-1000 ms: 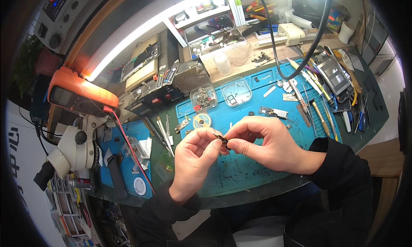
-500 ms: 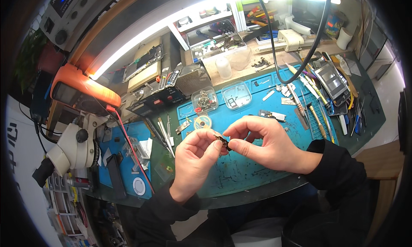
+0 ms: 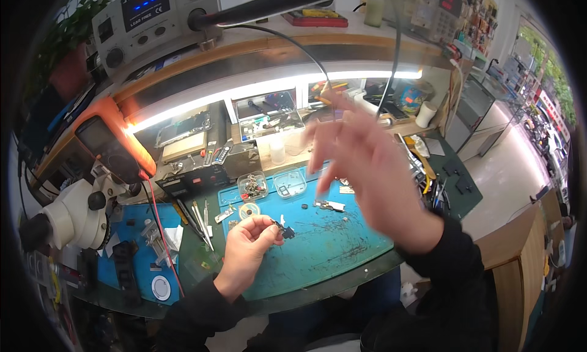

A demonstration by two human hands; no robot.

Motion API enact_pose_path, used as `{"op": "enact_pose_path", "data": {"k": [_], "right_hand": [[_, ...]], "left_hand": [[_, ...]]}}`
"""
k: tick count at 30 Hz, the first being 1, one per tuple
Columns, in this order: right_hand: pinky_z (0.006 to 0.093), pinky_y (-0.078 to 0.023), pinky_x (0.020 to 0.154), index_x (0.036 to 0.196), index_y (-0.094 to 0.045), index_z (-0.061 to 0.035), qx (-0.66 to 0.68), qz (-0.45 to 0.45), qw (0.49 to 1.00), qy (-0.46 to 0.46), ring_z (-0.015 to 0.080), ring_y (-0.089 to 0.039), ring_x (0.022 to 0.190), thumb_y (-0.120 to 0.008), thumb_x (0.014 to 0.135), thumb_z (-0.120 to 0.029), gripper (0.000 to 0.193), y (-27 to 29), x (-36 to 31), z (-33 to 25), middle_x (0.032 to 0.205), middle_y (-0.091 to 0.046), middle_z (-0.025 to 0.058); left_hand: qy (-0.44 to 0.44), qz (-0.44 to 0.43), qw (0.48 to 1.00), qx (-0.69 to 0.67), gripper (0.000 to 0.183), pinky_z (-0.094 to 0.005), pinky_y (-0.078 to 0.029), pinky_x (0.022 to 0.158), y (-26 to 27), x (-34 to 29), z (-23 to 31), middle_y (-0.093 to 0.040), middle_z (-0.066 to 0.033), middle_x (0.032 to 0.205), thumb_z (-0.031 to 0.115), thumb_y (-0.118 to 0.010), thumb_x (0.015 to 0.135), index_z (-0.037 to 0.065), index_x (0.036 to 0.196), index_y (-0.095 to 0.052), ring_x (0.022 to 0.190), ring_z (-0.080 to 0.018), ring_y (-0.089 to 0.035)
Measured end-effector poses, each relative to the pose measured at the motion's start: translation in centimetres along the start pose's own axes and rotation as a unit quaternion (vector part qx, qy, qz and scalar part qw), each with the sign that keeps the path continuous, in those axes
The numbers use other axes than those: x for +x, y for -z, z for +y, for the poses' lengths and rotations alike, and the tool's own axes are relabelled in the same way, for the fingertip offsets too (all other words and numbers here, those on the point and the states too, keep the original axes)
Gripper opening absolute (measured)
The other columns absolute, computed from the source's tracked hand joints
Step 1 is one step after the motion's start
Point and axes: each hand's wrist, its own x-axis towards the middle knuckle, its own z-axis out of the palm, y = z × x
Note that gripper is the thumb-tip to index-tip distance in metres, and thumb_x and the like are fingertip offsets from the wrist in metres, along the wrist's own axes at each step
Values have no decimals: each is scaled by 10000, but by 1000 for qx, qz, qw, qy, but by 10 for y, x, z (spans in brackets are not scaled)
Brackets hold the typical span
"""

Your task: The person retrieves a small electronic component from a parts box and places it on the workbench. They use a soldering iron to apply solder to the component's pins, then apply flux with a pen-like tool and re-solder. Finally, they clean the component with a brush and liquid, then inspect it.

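Note:
My left hand [image 3: 247, 251] pinches a small dark part [image 3: 286, 231] between thumb and fingers. It looks like a little circuit piece with uneven edges, too small to name surely. The hand is above the near left of a blue work mat [image 3: 293, 267]. Raised high on the right, my right hand [image 3: 379, 175] is blurred by motion. Its fingers look spread, and I see nothing held in them. Beyond its fingertips hangs a thin black cable [image 3: 309, 54]. On the mat between the hands lies a small white-and-dark part [image 3: 330, 205].
Two clear boxes, one of small metal parts [image 3: 252, 186] and another [image 3: 290, 183], stand behind my left hand, near a solder spool [image 3: 249, 211]. A white microscope [image 3: 70, 214] and orange multimeter [image 3: 104, 141] are at left. Hand tools [image 3: 431, 184] crowd the right; a control station [image 3: 147, 22] sits above.
My right hand has left the dark part and risen, its fingers spreading. My left hand keeps hold of the part. The view has tilted up, showing the shelf and more room at right.

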Motion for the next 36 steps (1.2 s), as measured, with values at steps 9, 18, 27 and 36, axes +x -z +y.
{"op": "enact_pose_path", "data": {"k": [9, 18, 27, 36], "right_hand": [[351, -656, 754, 992, -737, -6, -238, 171, 950, 108, 207, -777, 848, -756, 1020, -304, 300, 98, 254, -66, 978, -774, 116], [286, -615, 753, 1199, -731, -11, -233, 182, 923, 248, 183, -785, 847, -721, 1047, -358, 379, 81, 107, -110, 1004, -796, 111], [322, -609, 729, 1315, -663, 18, -393, 9, 900, 190, 248, -767, 818, -777, 971, -181, 414, 63, -164, 72, 985, -755, 158], [312, -599, 633, 1090, -715, -18, -295, 55, 943, 147, 246, -757, 695, -909, 868, -203, 347, 52, -188, 113, 870, -762, 121]], "left_hand": [[-9, -42, 999, 5, 114, -303, -588, 889, -5, 12, -16, -738, -50, 1001, 75, -709, 1049, 1, 1123, -662, 915, -133, -714], [29, -49, 998, 13, 117, -284, -574, 857, -19, 2, -18, -735, -45, 968, 92, -713, 1050, -4, 1105, -675, 879, -128, -704], [78, -25, 995, 61, 97, -297, -591, 863, -26, -5, -11, -735, -46, 993, 63, -701, 1037, 1, 1104, -668, 898, -125, -710], [106, -14, 992, 63, 126, -262, -586, 867, -26, -13, -6, -712, -30, 1026, 34, -715, 1030, -5, 1132, -652, 934, -97, -699]]}}
